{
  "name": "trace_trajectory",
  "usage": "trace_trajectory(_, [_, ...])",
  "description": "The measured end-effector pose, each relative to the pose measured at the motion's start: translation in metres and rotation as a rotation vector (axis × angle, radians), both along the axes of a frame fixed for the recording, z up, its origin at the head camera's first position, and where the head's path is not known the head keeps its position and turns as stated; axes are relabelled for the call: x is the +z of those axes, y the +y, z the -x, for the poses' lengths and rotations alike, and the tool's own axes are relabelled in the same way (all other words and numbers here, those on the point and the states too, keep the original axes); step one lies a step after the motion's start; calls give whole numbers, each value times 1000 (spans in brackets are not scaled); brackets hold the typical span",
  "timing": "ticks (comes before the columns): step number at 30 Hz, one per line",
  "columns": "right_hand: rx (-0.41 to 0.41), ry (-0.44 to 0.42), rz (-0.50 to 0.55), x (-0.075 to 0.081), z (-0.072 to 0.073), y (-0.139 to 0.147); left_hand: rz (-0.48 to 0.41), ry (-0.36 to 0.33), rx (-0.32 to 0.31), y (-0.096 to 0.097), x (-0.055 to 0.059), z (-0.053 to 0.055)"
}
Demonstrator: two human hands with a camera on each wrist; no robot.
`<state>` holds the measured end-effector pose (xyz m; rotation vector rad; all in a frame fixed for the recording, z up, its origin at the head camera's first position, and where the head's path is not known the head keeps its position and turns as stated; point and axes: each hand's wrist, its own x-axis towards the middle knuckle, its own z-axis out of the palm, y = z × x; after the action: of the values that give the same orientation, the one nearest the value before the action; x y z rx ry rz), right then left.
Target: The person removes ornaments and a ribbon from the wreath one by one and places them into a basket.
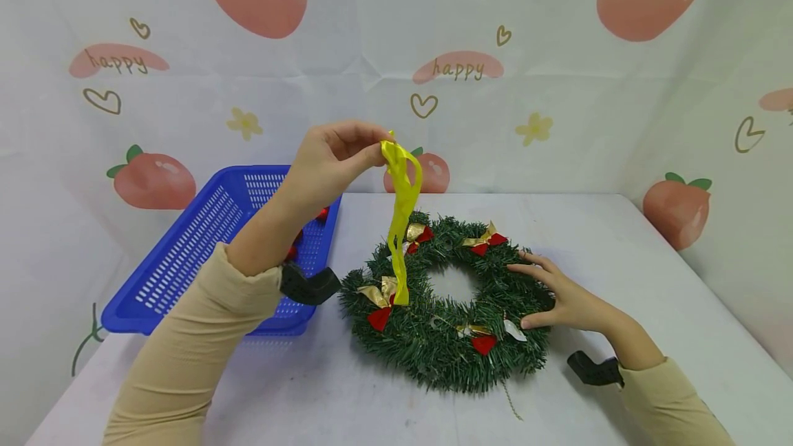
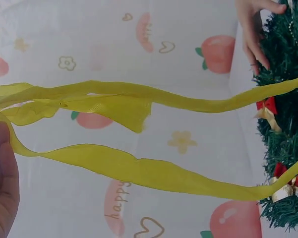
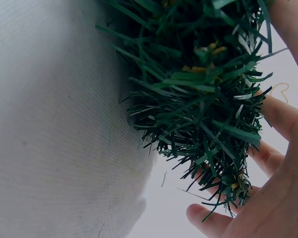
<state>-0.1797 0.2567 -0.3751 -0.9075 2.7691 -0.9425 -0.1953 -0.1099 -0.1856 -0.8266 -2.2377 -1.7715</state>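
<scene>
My left hand [image 1: 331, 164] is raised at the centre of the head view and pinches a yellow ribbon [image 1: 404, 205] between thumb and fingertips. In the left wrist view, two long strands of the ribbon [image 2: 114, 161] run from the fingers [image 2: 4, 183] toward the wreath. On the table lies a green tinsel wreath [image 1: 434, 349], decorated with red and gold bows [image 1: 486, 239]. The ribbon's lower end overlaps the wreath's left side in the head view. My right hand [image 1: 566, 298] rests on the wreath's right edge, fingers spread along the green strands [image 3: 203, 114].
A blue slotted plastic basket [image 1: 180, 253] stands on the left, partly behind my left forearm, with several red shiny things [image 1: 322, 214] in it. The white table [image 1: 619, 226] meets a printed backdrop cloth [image 1: 347, 40] behind. A thin beaded strand [image 1: 511, 401] trails from the wreath's front.
</scene>
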Motion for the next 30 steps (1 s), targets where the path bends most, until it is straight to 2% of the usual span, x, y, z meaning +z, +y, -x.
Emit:
trace_trajectory(9, [0, -10, 0, 0, 1, 0, -31, 24, 19, -9, 4, -2])
trace_trajectory(20, [-6, -29, -7, 2, 0, 1, -94, 7, 58, -22, 12, -7])
trace_trajectory(25, [-3, -24, -5, 1, 1, 1, -171, 21, 34, -32, 13, -7])
trace_trajectory(30, [1, -7, -5, -1, 1, 2, -208, 48, 63, -42, 14, -9])
